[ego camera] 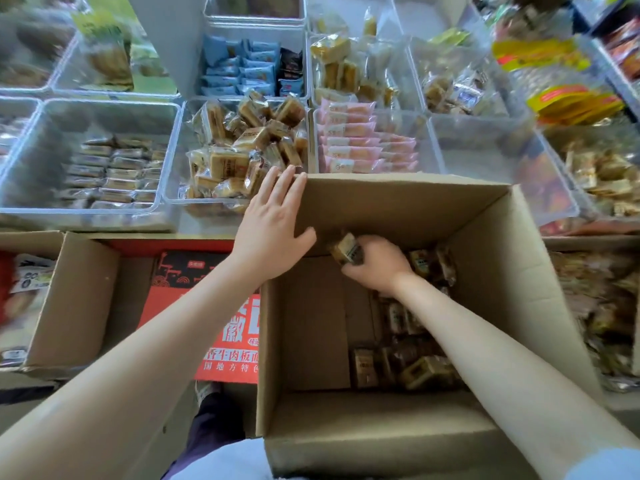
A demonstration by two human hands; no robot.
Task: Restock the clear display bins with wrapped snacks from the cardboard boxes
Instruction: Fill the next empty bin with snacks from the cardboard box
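- Two hands work the open cardboard box at lower centre: my left hand lies with fingers straight along its upper-left corner, thumb hooked over the wall, steadying it.
- My right hand is down inside, fingers curled round a few wrapped snacks.
- More of these snacks lie loose along the box's right side.
- I judge this the pick-up step of restocking.
- Next, I expect to lift the handful over the box's far edge and drop it into the matching clear bin just above my left hand, already fairly full of brown wrapped cakes.
- Beside it sits a bin of pink packets.
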